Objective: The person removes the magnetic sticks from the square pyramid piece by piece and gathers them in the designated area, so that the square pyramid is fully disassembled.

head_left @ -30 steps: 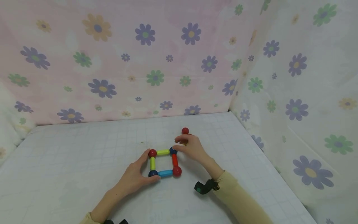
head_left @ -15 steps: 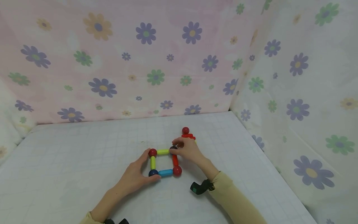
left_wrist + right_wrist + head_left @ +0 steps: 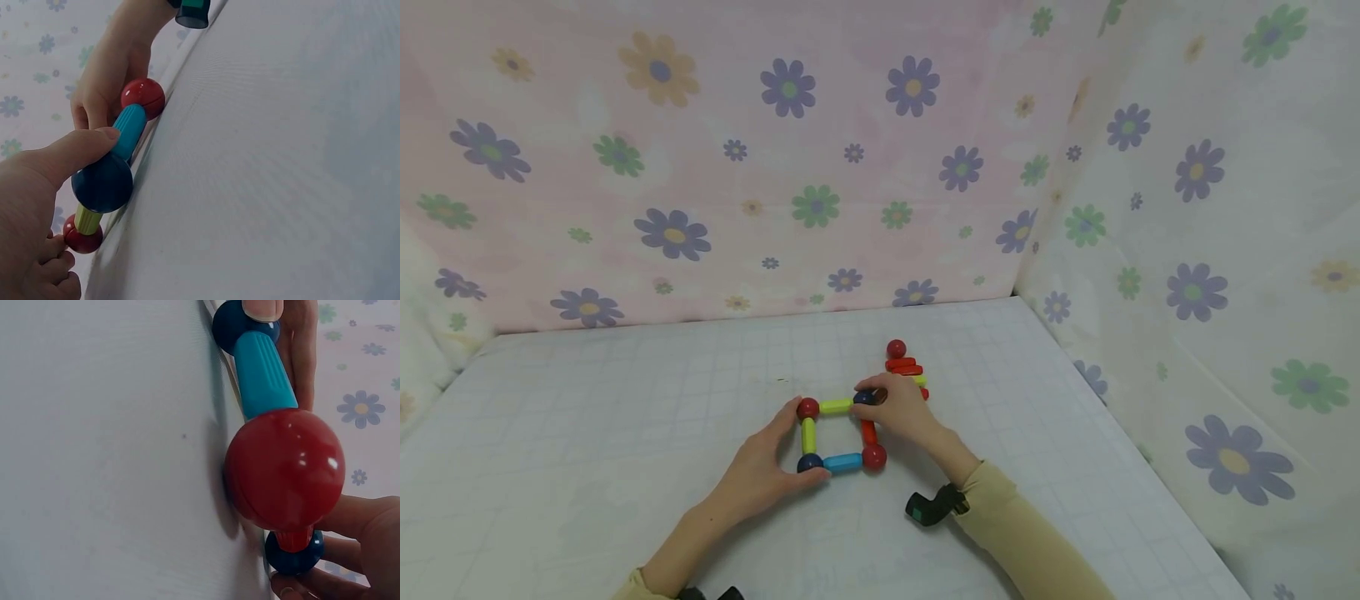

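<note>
A square of magnetic rods and balls lies on the table, with a yellow-green rod [image 3: 837, 407] at the back and another yellow-green rod [image 3: 808, 435] at the left. Its front side is a blue rod [image 3: 843, 462], its right side a red rod [image 3: 868, 432]. My left hand [image 3: 758, 475] grips the left side, thumb at the front-left dark blue ball [image 3: 103, 183], fingers against the back-left red ball [image 3: 808, 407]. My right hand [image 3: 906, 410] pinches the back-right dark blue ball [image 3: 294, 551] between thumb and fingers. At the front-right corner sits a red ball [image 3: 284, 469].
Behind my right hand lie several loose rods [image 3: 904, 367], red and yellow-green, partly covered by the hand. A single red ball [image 3: 897, 348] rests beyond them. Flowered cloth [image 3: 737, 183] hangs behind and to the right of the white table [image 3: 625, 400].
My right hand has moved left and slightly down from beside the loose rods, and its thumb and fingers have closed around the back-right dark blue ball. The left hand has stayed in place.
</note>
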`<state>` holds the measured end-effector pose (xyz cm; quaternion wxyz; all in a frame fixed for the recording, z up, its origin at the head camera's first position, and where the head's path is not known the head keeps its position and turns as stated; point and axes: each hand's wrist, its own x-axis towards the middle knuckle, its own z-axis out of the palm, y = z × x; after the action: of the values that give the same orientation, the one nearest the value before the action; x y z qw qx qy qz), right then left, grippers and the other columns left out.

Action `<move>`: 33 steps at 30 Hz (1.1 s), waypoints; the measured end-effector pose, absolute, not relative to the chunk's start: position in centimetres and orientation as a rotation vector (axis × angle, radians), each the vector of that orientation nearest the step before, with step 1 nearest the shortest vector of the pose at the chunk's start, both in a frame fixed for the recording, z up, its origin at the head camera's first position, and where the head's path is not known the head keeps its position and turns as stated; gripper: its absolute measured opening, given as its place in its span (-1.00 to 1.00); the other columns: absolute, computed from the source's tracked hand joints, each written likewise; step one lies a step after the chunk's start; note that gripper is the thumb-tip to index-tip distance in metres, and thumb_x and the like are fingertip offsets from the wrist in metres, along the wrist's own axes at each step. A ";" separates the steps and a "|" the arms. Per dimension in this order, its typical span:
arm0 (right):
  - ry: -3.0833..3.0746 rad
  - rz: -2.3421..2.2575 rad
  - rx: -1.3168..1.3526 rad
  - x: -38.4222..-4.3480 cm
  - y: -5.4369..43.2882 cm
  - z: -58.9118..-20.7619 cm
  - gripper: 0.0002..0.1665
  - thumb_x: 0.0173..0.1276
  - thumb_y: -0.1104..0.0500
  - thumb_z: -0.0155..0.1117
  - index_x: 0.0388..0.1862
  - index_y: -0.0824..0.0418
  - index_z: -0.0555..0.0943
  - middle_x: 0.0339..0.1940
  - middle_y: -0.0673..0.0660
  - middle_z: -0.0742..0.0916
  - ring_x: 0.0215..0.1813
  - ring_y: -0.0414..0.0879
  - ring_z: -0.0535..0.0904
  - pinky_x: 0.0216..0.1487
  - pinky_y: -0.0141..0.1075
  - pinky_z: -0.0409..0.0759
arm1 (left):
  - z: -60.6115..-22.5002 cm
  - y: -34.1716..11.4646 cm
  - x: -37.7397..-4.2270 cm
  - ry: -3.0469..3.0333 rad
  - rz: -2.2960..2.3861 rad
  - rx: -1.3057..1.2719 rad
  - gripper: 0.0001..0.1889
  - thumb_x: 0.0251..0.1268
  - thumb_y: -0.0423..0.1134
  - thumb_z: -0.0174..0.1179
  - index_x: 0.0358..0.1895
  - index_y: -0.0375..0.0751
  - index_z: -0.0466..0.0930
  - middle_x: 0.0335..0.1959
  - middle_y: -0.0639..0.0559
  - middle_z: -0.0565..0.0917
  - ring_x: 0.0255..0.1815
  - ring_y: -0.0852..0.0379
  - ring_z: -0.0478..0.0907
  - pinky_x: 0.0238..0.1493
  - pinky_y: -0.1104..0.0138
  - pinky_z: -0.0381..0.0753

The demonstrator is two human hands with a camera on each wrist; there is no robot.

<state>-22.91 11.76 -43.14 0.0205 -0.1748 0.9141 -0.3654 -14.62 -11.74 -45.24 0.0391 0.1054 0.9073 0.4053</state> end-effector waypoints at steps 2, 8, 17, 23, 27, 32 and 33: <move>2.834 -1.136 -0.539 -22.9 11.7 -43.2 -0.62 0.21 0.08 0.51 0.01 0.14 0.75 -0.24 0.01 0.71 -0.25 -0.13 0.51 -0.27 -0.40 0.52 | -45.2 -11.7 -14.6 2.785 1.242 0.325 0.19 -0.05 0.26 0.48 0.62 -0.06 0.01 0.58 -0.05 0.21 0.58 -0.12 0.16 0.40 -0.13 0.36; 2.840 -1.128 -0.532 -22.9 11.5 -43.4 -0.63 0.21 0.05 0.51 0.00 0.11 0.75 -0.23 0.00 0.71 -0.24 -0.13 0.51 -0.27 -0.40 0.53 | -45.2 -11.8 -14.6 2.783 1.235 0.337 0.19 -0.05 0.26 0.49 0.62 -0.03 -0.01 0.59 -0.01 0.19 0.58 -0.11 0.15 0.40 -0.14 0.36; 2.881 -1.157 -0.540 -23.0 11.5 -44.0 -0.66 0.21 0.06 0.52 -0.04 0.11 0.75 -0.27 -0.01 0.72 -0.26 -0.13 0.51 -0.30 -0.40 0.54 | -45.0 -11.9 -14.6 2.785 1.228 0.350 0.17 -0.04 0.27 0.47 0.61 -0.04 0.02 0.58 -0.02 0.21 0.58 -0.12 0.17 0.39 -0.15 0.38; 2.905 -1.157 -0.489 -22.9 11.3 -44.1 -0.67 0.19 0.04 0.53 -0.07 0.10 0.75 -0.27 -0.01 0.72 -0.25 -0.13 0.52 -0.31 -0.41 0.55 | -45.0 -11.9 -14.6 2.782 1.231 0.350 0.16 -0.02 0.27 0.47 0.61 -0.05 0.02 0.58 -0.03 0.21 0.57 -0.12 0.18 0.39 -0.15 0.36; 2.928 -1.151 -0.492 -22.9 11.3 -44.0 -0.66 0.17 0.04 0.56 -0.09 0.10 0.75 -0.27 0.00 0.75 -0.27 -0.15 0.55 -0.29 -0.42 0.57 | -45.0 -11.9 -14.6 2.780 1.231 0.344 0.16 -0.02 0.27 0.47 0.61 -0.04 0.02 0.58 -0.04 0.22 0.56 -0.13 0.19 0.39 -0.16 0.37; 2.943 -1.167 -0.523 -23.0 11.3 -44.0 -0.64 0.14 0.06 0.58 -0.09 0.12 0.75 -0.26 0.01 0.77 -0.29 -0.15 0.58 -0.28 -0.44 0.60 | -45.0 -11.9 -14.6 2.780 1.232 0.339 0.16 -0.02 0.26 0.47 0.61 -0.03 0.02 0.58 -0.04 0.22 0.56 -0.14 0.19 0.38 -0.17 0.37; 2.945 -1.170 -0.523 -22.9 11.3 -44.0 -0.63 0.14 0.06 0.58 -0.08 0.13 0.75 -0.26 0.01 0.78 -0.28 -0.16 0.58 -0.27 -0.44 0.60 | -45.0 -11.9 -14.6 2.780 1.231 0.339 0.16 -0.03 0.26 0.47 0.61 -0.03 0.02 0.58 -0.04 0.22 0.56 -0.14 0.20 0.38 -0.18 0.37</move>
<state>-22.94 11.29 -44.02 -0.0350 -0.1626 0.9164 -0.3641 -14.57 -11.86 -45.02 0.0413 0.1107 0.9079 0.4022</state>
